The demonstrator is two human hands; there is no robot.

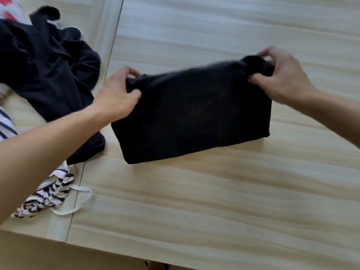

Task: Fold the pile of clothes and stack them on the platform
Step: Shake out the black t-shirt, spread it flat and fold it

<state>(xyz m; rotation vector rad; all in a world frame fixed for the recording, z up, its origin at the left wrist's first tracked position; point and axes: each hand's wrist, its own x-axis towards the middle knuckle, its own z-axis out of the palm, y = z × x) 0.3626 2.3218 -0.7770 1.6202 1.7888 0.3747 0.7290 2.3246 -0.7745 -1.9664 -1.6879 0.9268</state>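
A folded black garment (194, 112) hangs a little above the light wooden platform (214, 201), its lower edge close to the surface. My left hand (116, 96) pinches its upper left corner and my right hand (282, 75) pinches its upper right corner. To the left lies the unfolded pile: a crumpled dark garment (46, 69), a black-and-white striped piece (46, 193) with a white strap, and a red-and-white item (7, 8) at the top left corner.
A seam (93, 121) runs down the wooden surface between the pile's side and the wide panel under the held garment. The surface's front edge (136, 256) lies near the bottom of the view, with floor below it.
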